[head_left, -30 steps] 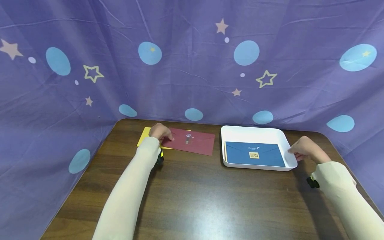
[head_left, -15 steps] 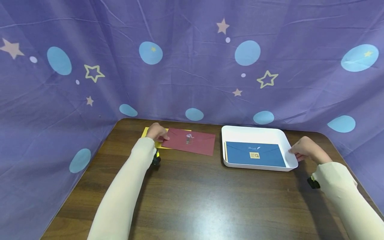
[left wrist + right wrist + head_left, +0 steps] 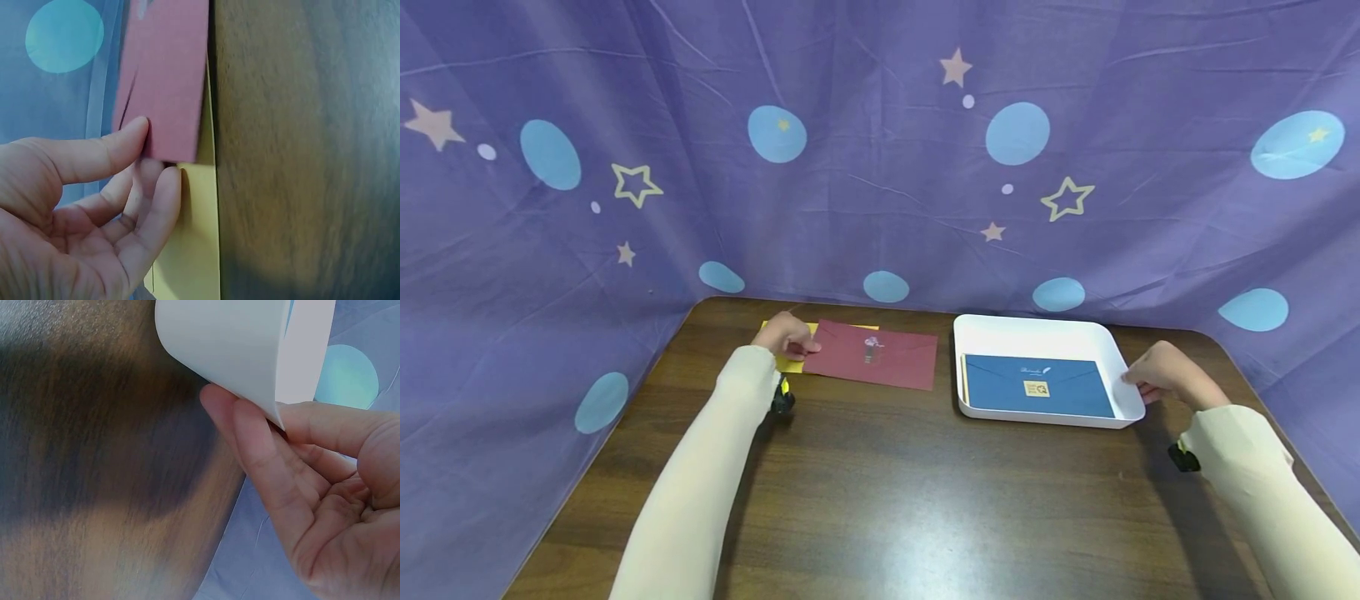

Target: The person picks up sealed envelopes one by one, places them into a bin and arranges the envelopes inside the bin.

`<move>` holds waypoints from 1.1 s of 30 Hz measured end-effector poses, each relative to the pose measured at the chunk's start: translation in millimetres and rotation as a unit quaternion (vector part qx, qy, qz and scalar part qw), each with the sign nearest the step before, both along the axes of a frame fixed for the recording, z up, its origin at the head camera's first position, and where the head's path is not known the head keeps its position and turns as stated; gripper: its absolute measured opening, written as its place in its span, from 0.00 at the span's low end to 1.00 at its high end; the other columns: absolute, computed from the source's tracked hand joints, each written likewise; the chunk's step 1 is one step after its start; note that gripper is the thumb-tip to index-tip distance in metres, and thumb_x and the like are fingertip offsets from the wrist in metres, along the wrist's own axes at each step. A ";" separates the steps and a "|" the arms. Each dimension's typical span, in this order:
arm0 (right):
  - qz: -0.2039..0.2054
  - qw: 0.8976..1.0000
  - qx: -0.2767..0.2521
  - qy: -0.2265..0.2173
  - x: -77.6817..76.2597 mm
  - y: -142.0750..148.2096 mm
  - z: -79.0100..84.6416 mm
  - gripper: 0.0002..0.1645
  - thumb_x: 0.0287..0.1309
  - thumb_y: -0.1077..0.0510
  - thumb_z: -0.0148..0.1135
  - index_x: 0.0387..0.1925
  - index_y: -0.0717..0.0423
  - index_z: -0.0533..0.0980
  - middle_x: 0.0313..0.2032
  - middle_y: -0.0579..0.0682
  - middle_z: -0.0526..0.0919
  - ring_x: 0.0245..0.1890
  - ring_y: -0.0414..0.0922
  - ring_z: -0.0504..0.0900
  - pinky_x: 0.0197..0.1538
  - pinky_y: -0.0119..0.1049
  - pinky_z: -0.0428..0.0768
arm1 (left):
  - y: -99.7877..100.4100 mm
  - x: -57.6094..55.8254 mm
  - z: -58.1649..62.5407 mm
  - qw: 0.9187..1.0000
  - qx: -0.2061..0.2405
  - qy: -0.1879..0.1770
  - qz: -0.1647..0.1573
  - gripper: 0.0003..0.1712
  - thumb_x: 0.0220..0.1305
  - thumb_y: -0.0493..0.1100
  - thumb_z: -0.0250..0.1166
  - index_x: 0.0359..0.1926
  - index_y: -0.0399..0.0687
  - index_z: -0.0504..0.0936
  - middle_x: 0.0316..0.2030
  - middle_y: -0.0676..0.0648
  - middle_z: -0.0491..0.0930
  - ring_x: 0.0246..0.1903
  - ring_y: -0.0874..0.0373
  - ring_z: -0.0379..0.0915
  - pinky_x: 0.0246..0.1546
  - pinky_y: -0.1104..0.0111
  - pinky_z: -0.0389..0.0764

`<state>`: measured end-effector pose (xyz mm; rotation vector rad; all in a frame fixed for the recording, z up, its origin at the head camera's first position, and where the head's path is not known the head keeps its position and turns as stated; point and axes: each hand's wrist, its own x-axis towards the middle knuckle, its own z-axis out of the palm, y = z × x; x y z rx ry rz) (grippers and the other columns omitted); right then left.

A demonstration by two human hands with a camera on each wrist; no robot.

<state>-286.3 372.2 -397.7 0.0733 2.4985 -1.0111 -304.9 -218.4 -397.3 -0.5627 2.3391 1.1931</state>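
At the back left of the table, my left hand (image 3: 785, 335) pinches the left end of a dark red envelope (image 3: 880, 357) with a small printed motif. Thumb on top and fingers beneath show in the left wrist view, where the red envelope (image 3: 167, 87) overlaps a yellow envelope (image 3: 190, 237) lying under it. On the right, my right hand (image 3: 1167, 372) pinches the right wall of a white tray (image 3: 1030, 332), thumb inside the rim and fingers outside in the right wrist view. Inside the tray a blue envelope (image 3: 1067, 387) with a gold label lies over a pale yellow edge.
A brown wooden table (image 3: 910, 492) carries everything, its edge curving at the back corners. Right behind it hangs a purple curtain (image 3: 865, 225) with stars and blue ovals. Each sleeve has a small black device at the wrist.
My left hand has slid a little left along the red envelope to its left end, uncovering more of it. The right hand and tray have stayed in place.
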 end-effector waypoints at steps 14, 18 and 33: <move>-0.004 1.000 0.008 -0.006 0.1 -0.3 3.4 0.18 0.59 0.69 0.63 0.43 0.85 0.77 0.22 0.48 0.83 0.23 0.42 0.83 0.31 0.39 0.87 | -15.6 0.2 -5.4 0.993 0.098 -0.009 -0.061 0.19 0.72 0.31 0.59 0.60 0.27 0.72 0.29 0.52 0.77 0.29 0.66 0.79 0.41 0.73 0.86; -0.003 1.000 0.003 -0.006 -0.2 0.8 1.3 0.18 0.59 0.69 0.62 0.43 0.86 0.76 0.22 0.48 0.83 0.23 0.41 0.83 0.31 0.39 0.88 | -18.6 2.2 -9.0 0.992 0.108 0.011 -0.065 0.26 0.72 0.31 0.60 0.68 0.25 0.66 0.33 0.52 0.78 0.30 0.66 0.79 0.44 0.70 0.87; -0.003 1.000 -0.001 -0.004 -0.9 1.3 0.0 0.18 0.60 0.69 0.62 0.43 0.86 0.76 0.21 0.49 0.83 0.23 0.42 0.83 0.30 0.39 0.88 | -22.0 5.7 -11.9 0.986 0.144 0.063 -0.050 0.24 0.70 0.31 0.62 0.64 0.25 0.71 0.30 0.53 0.84 0.32 0.63 0.84 0.47 0.65 0.87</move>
